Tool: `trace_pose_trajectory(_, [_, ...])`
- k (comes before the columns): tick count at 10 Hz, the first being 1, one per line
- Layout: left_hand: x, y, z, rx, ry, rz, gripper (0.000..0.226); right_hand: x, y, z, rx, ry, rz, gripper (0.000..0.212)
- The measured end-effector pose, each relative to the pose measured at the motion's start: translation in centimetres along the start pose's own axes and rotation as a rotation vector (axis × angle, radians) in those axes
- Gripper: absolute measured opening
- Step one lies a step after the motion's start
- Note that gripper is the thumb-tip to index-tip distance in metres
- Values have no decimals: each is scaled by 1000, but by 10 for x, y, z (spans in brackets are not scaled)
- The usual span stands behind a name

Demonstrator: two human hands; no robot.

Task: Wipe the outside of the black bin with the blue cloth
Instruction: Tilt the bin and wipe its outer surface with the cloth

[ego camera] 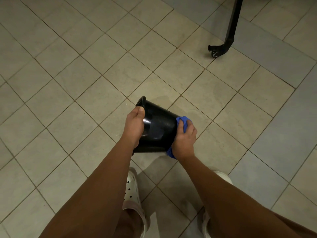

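Note:
A glossy black bin (158,129) is held on its side above the tiled floor, its open rim pointing left and away. My left hand (134,125) grips the rim end, thumb on the outer wall and fingers curled over the edge. My right hand (185,140) holds the blue cloth (183,121) bunched against the bin's bottom end on the right. Cloth shows above my fingers and below my wrist; the part under my palm is hidden.
Beige floor tiles (85,74) run diagonally all around. A black stand leg with a caster wheel (215,53) stands at the upper right. My feet in white perforated clogs (132,191) are directly below the bin.

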State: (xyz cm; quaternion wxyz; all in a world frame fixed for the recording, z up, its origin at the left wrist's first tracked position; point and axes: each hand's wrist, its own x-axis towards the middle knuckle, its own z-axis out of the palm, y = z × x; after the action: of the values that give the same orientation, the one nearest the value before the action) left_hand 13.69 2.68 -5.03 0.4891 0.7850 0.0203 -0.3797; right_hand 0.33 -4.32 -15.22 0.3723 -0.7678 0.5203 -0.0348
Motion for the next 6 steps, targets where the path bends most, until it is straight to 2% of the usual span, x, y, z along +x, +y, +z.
trace_pose_trajectory(1, [0, 1, 3, -12, 5, 14, 32, 8, 3, -6, -37, 19, -22, 46])
trace_pose_trajectory(3, [-2, 4, -1, 2, -39, -15, 32, 10, -2, -20, -120, -6, 56, 47])
trace_pose_trajectory(4, [-1, 11, -2, 24, -143, -51, 31, 12, 1, -21, -48, -26, 129, 47])
trace_pose_trajectory(5, [2, 17, -5, 36, -205, -105, 31, 16, 1, -26, 127, -62, 307, 51])
trace_pose_trajectory(6, [4, 15, -6, 5, -190, -267, 78, 21, 1, -30, 154, -80, 347, 51])
